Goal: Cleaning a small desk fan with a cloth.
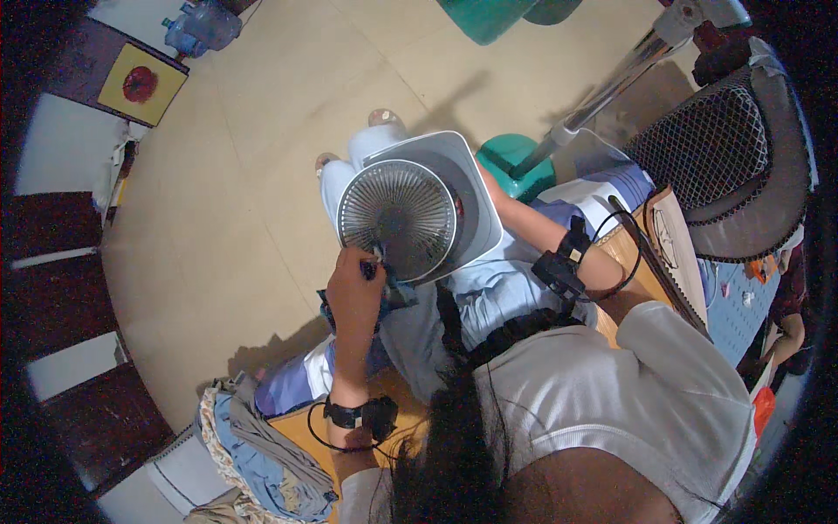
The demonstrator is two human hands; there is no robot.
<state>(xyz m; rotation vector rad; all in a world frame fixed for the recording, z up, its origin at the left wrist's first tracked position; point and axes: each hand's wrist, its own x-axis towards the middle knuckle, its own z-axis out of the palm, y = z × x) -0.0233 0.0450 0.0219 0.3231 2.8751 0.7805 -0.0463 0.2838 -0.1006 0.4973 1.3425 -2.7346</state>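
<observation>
A round fan grille (pixel 398 179) with thin radial ribs and a dark middle sits at the opening of a pale grey, square-cornered housing (pixel 483 218) on my lap. My left hand (pixel 356 278) is closed at the grille's near left rim, with its fingers pinched on a dark blue checked cloth (pixel 401 295). Part of that cloth shows on both sides of my wrist. My right forearm (pixel 534 229) reaches to the housing's right side. The right hand itself is hidden behind the housing wall, so its fingers cannot be seen.
A metal pole stands on a round green base (pixel 515 166) beyond my right arm. A mesh-backed chair (pixel 707 148) is at the right. Folded clothes (pixel 271 454) lie at lower left. Blue water bottles (pixel 205 26) and dark cabinets (pixel 65 297) line the left. Another person's arm (pixel 786 341) shows far right.
</observation>
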